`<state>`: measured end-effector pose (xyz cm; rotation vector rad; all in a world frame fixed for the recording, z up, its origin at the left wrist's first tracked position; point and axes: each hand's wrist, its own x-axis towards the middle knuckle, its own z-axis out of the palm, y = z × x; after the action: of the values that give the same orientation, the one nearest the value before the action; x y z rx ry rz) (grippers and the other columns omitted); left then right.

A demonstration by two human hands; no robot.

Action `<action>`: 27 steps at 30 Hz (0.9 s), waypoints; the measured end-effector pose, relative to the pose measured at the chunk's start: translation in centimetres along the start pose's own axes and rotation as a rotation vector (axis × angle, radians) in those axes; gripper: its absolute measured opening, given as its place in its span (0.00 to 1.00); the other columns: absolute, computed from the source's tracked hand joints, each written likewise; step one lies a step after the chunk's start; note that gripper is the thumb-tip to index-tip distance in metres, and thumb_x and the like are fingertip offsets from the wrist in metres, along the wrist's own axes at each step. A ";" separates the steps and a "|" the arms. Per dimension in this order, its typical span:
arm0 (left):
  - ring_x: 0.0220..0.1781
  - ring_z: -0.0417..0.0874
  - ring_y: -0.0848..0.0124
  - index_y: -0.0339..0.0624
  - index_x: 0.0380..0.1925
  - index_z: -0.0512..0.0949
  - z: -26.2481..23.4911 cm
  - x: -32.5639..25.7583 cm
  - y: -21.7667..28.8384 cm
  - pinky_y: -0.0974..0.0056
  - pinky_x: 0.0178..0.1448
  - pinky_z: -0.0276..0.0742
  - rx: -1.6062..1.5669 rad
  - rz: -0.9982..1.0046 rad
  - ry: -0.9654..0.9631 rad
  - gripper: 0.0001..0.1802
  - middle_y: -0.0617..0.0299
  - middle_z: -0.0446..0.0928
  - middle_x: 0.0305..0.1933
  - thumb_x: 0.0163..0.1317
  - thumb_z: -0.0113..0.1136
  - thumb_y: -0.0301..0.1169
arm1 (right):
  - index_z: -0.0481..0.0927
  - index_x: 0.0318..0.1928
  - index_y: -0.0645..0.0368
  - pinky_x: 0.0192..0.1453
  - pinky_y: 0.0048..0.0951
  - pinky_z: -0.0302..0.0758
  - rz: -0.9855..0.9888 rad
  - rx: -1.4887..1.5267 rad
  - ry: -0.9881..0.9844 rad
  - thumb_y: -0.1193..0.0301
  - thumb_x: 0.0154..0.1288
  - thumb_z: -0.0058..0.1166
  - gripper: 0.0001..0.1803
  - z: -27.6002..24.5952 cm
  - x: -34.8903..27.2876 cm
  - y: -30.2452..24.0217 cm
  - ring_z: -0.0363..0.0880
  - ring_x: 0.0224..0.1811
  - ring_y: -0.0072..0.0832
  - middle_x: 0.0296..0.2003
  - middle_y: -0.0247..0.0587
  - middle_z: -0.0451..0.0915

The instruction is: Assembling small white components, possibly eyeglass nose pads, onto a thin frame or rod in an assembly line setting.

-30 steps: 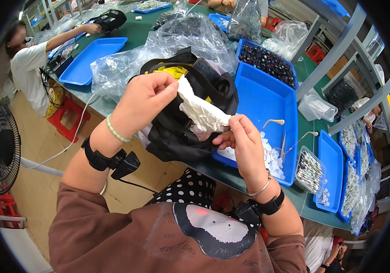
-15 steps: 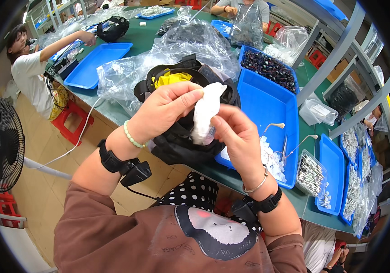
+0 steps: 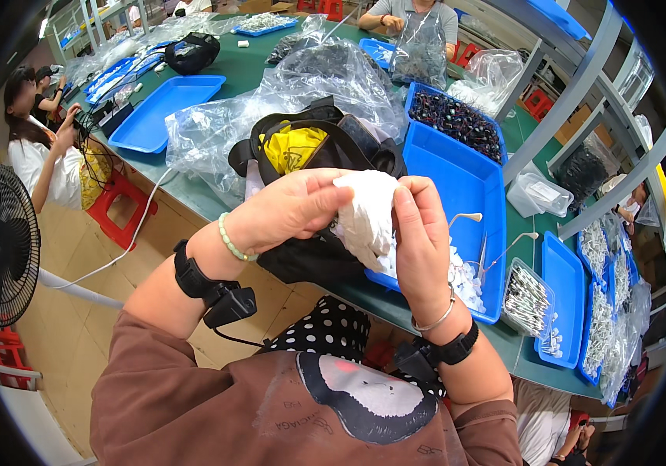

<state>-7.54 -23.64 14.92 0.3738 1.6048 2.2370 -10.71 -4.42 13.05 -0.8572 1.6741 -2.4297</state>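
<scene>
A crumpled white tissue (image 3: 369, 216) is stretched between my two hands above the near table edge. My left hand (image 3: 302, 203) pinches its upper left edge with thumb and fingers. On its right side, my right hand (image 3: 420, 233) grips it the same way. Behind and below the hands sits an open black bag (image 3: 321, 159), with a yellow cloth or pouch (image 3: 292, 147) showing inside. The bag's lower part is partly hidden by my left hand and the tissue.
Right of the bag stands a blue tray (image 3: 457, 190) with white pieces, tweezers and thin wires. Beyond it, another tray holds dark wired parts (image 3: 456, 118). A clear box of small parts (image 3: 527, 297) is at right. Clear plastic bags (image 3: 271, 97) cover the table behind. A fan (image 3: 0, 242) stands left.
The tissue has been spread wider and both hands have come down slightly, the right hand now at its upper right edge. The person at left has drawn an arm back from the table.
</scene>
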 end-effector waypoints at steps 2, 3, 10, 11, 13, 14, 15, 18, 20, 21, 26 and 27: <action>0.28 0.66 0.89 0.42 0.53 0.73 1.1 0.0 0.4 0.81 0.27 0.58 0.155 -0.025 0.139 0.21 0.74 0.77 0.35 0.64 0.58 0.39 | 0.69 0.42 0.60 0.39 0.16 0.66 -0.039 -0.109 0.006 0.72 0.72 0.42 0.05 0.0 -0.1 0.1 0.65 0.35 0.11 0.33 0.28 0.71; 0.28 0.67 0.89 0.43 0.49 0.75 0.7 0.2 0.1 0.81 0.26 0.58 0.205 0.001 0.146 0.18 0.74 0.76 0.34 0.63 0.60 0.39 | 0.69 0.42 0.61 0.39 0.16 0.66 -0.061 -0.166 0.049 0.72 0.73 0.42 0.05 0.0 -0.3 0.0 0.65 0.35 0.11 0.33 0.28 0.71; 0.28 0.69 0.89 0.42 0.40 0.77 -0.8 -1.2 1.7 0.81 0.27 0.58 0.197 0.023 0.230 0.13 0.73 0.76 0.33 0.58 0.64 0.34 | 0.71 0.42 0.62 0.38 0.16 0.67 -0.030 -0.125 0.105 0.70 0.72 0.44 0.08 -1.1 -0.3 0.8 0.67 0.34 0.12 0.34 0.29 0.72; 0.30 0.71 0.88 0.39 0.41 0.77 -0.9 -1.4 1.9 0.80 0.29 0.62 0.235 0.033 0.264 0.13 0.71 0.77 0.34 0.59 0.64 0.34 | 0.72 0.43 0.63 0.39 0.15 0.68 0.026 -0.055 0.083 0.70 0.72 0.45 0.08 -1.2 -0.3 0.8 0.69 0.35 0.12 0.35 0.30 0.74; 0.33 0.73 0.87 0.39 0.43 0.76 -1.4 -1.4 1.8 0.80 0.32 0.65 0.311 0.100 0.286 0.13 0.70 0.77 0.37 0.60 0.62 0.31 | 0.72 0.45 0.63 0.41 0.15 0.70 0.158 0.053 0.036 0.70 0.71 0.47 0.10 -0.8 -0.3 0.2 0.71 0.37 0.13 0.38 0.33 0.75; 0.37 0.75 0.86 0.38 0.44 0.75 -1.8 -1.3 1.6 0.79 0.36 0.68 0.389 0.169 0.303 0.12 0.69 0.77 0.40 0.61 0.60 0.29 | 0.72 0.48 0.64 0.42 0.16 0.71 0.286 0.159 -0.010 0.70 0.70 0.49 0.12 -0.6 -0.3 -0.1 0.74 0.40 0.14 0.40 0.35 0.77; 0.40 0.76 0.82 0.36 0.45 0.75 -2.8 -1.4 1.3 0.75 0.46 0.71 0.519 0.239 0.277 0.12 0.68 0.77 0.41 0.62 0.58 0.27 | 0.74 0.49 0.65 0.44 0.17 0.73 0.337 0.173 -0.056 0.70 0.67 0.53 0.14 -0.8 -0.4 0.1 0.76 0.41 0.15 0.41 0.36 0.79; 0.42 0.75 0.81 0.35 0.45 0.75 -3.9 -1.6 1.8 0.74 0.48 0.71 0.750 0.371 0.349 0.11 0.67 0.77 0.41 0.63 0.56 0.26 | 0.76 0.45 0.64 0.40 0.18 0.74 0.390 0.012 -0.143 0.71 0.64 0.57 0.12 -1.9 -0.5 0.4 0.77 0.36 0.15 0.36 0.34 0.80; 0.43 0.75 0.81 0.35 0.44 0.75 -3.8 -1.8 2.0 0.75 0.48 0.71 0.713 0.410 0.364 0.10 0.67 0.77 0.41 0.64 0.53 0.25 | 0.77 0.42 0.64 0.38 0.18 0.74 0.388 -0.024 -0.112 0.71 0.63 0.59 0.11 -1.9 -0.3 0.2 0.77 0.34 0.15 0.34 0.32 0.81; 0.42 0.75 0.82 0.36 0.44 0.75 -3.8 -1.9 2.0 0.75 0.47 0.70 0.672 0.412 0.395 0.09 0.68 0.77 0.40 0.65 0.52 0.25 | 0.77 0.42 0.64 0.38 0.17 0.74 0.357 -0.052 -0.097 0.71 0.61 0.60 0.11 -2.0 -0.3 0.3 0.77 0.34 0.14 0.35 0.33 0.81; 0.42 0.74 0.81 0.36 0.45 0.74 -2.9 -1.6 1.0 0.73 0.48 0.71 0.507 0.372 0.440 0.09 0.67 0.78 0.39 0.67 0.49 0.26 | 0.77 0.43 0.64 0.38 0.17 0.74 0.271 -0.123 -0.049 0.71 0.58 0.63 0.14 -0.7 -0.6 0.0 0.77 0.36 0.14 0.36 0.33 0.81; 0.39 0.73 0.84 0.38 0.46 0.73 -2.8 -1.4 0.5 0.76 0.44 0.69 0.476 0.404 0.433 0.10 0.69 0.77 0.38 0.68 0.48 0.28 | 0.77 0.44 0.64 0.39 0.18 0.74 0.327 -0.143 -0.108 0.71 0.57 0.64 0.16 -0.6 -0.6 -0.1 0.77 0.36 0.15 0.36 0.33 0.80</action>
<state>-7.51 -26.74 14.49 0.3788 2.4997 2.3042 -10.52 -3.69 12.73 -0.6538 1.8024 -2.0364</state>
